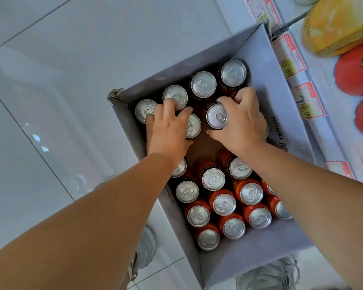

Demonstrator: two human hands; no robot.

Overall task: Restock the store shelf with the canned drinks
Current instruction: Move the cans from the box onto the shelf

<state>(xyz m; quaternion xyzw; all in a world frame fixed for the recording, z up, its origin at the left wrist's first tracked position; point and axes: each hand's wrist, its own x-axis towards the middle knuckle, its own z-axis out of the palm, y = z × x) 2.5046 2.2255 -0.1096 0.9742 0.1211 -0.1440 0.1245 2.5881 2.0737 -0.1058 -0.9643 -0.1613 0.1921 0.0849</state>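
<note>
a pale tiled floor (50, 80) is lying at the left, and a grey cardboard box (281, 256) is sitting on it, just beside the shelf. the left hand (168, 130) is reaching into the box's far half, its fingers curling down among the can tops and its thumb lying against one can; whether they are clamped on it i cannot tell. the canned drinks (213, 178) are standing upright in the box, with a bare patch of its bottom showing in the middle. the right hand (242, 122) is wrapping thumb and fingers round a dark can (216, 116), seemingly lifting it. at the right the shelf (327, 126) is carrying price tags (291, 57) and orange and red packs (356, 68); no cans are showing there. by my judgement the restocking is only getting going: a few cans are missing from the box, and most are waiting
</note>
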